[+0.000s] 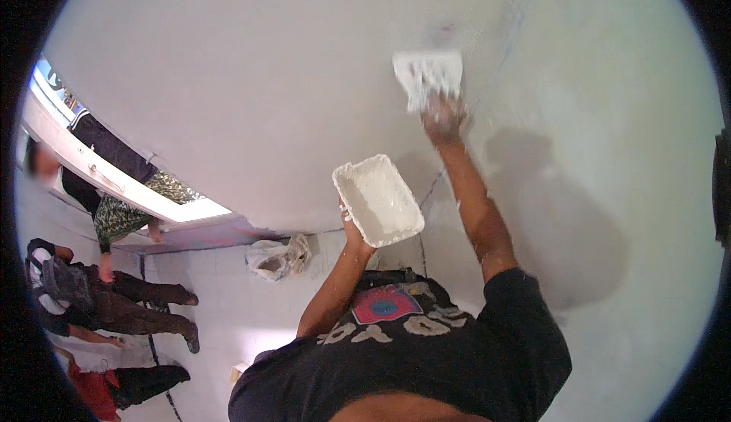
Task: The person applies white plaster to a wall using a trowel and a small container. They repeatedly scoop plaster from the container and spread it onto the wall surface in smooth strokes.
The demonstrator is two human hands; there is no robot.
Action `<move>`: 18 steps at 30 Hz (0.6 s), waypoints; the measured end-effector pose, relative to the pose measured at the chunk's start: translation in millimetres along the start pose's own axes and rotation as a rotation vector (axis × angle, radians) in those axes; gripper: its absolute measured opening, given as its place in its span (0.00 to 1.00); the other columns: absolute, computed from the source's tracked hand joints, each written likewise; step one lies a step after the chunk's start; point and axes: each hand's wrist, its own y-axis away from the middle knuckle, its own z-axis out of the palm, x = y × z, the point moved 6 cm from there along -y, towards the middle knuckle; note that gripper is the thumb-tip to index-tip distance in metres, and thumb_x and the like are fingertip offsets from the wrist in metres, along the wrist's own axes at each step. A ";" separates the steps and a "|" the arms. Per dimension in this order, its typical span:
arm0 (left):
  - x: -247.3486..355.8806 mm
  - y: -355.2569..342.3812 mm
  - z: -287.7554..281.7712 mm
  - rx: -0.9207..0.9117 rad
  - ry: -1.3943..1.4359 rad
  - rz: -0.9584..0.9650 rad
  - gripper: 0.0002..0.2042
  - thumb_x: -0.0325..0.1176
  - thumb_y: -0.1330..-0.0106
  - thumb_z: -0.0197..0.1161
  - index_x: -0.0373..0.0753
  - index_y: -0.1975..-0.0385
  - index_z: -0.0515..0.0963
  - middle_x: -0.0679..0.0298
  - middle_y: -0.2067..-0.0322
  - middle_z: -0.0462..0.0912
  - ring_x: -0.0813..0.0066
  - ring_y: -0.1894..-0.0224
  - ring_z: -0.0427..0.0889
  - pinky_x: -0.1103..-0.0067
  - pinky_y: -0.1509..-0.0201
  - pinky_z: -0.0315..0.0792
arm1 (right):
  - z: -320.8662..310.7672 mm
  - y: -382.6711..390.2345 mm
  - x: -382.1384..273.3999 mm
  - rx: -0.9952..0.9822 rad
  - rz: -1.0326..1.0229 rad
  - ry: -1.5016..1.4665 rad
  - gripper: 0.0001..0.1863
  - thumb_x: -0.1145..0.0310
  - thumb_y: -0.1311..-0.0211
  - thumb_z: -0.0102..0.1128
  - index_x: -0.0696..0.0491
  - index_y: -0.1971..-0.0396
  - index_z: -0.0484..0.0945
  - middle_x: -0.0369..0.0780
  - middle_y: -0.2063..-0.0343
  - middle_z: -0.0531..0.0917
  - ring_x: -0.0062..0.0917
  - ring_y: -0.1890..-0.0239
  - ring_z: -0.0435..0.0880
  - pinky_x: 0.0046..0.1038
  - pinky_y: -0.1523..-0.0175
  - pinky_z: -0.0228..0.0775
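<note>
My left hand [355,228] grips the side of a rectangular white tub [402,189] in front of my chest. Its rim and inner walls are smeared with whitish paste. Higher up and to the right, my right arm reaches out to the pale wall [289,95]. There my right hand [445,114] is closed on a wide, flat putty scraper [430,70] coated in white paste. The scraper's broad face is at the wall surface, slightly blurred. White smears show on my fingers.
A crumpled whitish plastic bag [278,257] lies on the floor near the wall's foot. At the left is a bright white-framed opening [190,210]. Several people stand there, one with a dark backpack [67,281]. My shadow [556,216] falls on the wall at the right.
</note>
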 end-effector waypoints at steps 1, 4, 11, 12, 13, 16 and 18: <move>-0.8 -0.6 -2.2 0.001 -0.003 -0.006 0.27 0.57 0.42 0.41 0.45 0.49 0.62 0.61 0.53 0.68 0.61 0.52 0.69 0.63 0.48 0.63 | -1.0 25.0 -1.9 -0.085 0.057 -0.016 0.16 0.61 0.51 0.53 0.55 0.65 0.74 0.46 0.66 0.77 0.37 0.61 0.76 0.37 0.59 0.67; -4.7 -16.1 6.7 -0.006 -0.015 0.008 0.27 0.57 0.42 0.41 0.45 0.49 0.62 0.61 0.53 0.69 0.61 0.52 0.69 0.63 0.48 0.63 | -4.3 53.4 12.2 -0.096 0.087 -0.021 0.17 0.62 0.54 0.54 0.55 0.64 0.74 0.47 0.64 0.76 0.39 0.61 0.75 0.37 0.58 0.66; -2.7 -22.1 -13.6 0.057 0.017 -0.045 0.27 0.56 0.42 0.41 0.45 0.49 0.62 0.60 0.53 0.69 0.59 0.52 0.68 0.62 0.49 0.63 | -8.8 -10.4 82.2 0.166 -0.039 0.149 0.24 0.57 0.44 0.46 0.54 0.50 0.62 0.47 0.48 0.62 0.42 0.45 0.56 0.49 0.44 0.43; -3.5 -21.9 -15.5 0.080 0.019 -0.042 0.27 0.56 0.42 0.40 0.45 0.49 0.62 0.60 0.53 0.69 0.59 0.52 0.68 0.61 0.49 0.63 | -8.0 -40.8 91.5 0.185 -0.100 0.248 0.25 0.57 0.43 0.45 0.53 0.48 0.61 0.46 0.47 0.60 0.42 0.45 0.55 0.48 0.44 0.42; -5.9 -21.6 -15.6 0.058 0.012 -0.048 0.27 0.56 0.42 0.40 0.45 0.49 0.62 0.60 0.53 0.69 0.59 0.52 0.68 0.61 0.48 0.63 | -2.5 -57.3 100.7 0.175 -0.113 0.328 0.25 0.57 0.44 0.46 0.53 0.48 0.60 0.46 0.47 0.60 0.42 0.45 0.55 0.49 0.44 0.42; -8.2 -20.2 -17.6 0.019 0.007 -0.066 0.27 0.56 0.42 0.40 0.45 0.49 0.62 0.60 0.52 0.68 0.58 0.51 0.68 0.60 0.48 0.63 | 22.2 -67.0 121.5 0.061 0.032 0.317 0.27 0.58 0.47 0.51 0.53 0.48 0.60 0.45 0.46 0.59 0.42 0.45 0.55 0.50 0.45 0.41; -5.8 -21.9 -13.8 0.026 0.016 -0.072 0.27 0.56 0.42 0.39 0.45 0.49 0.62 0.60 0.52 0.68 0.58 0.51 0.68 0.60 0.48 0.63 | 40.4 -36.2 126.2 -0.067 0.139 0.202 0.29 0.59 0.51 0.55 0.54 0.49 0.60 0.46 0.45 0.57 0.43 0.44 0.54 0.52 0.45 0.40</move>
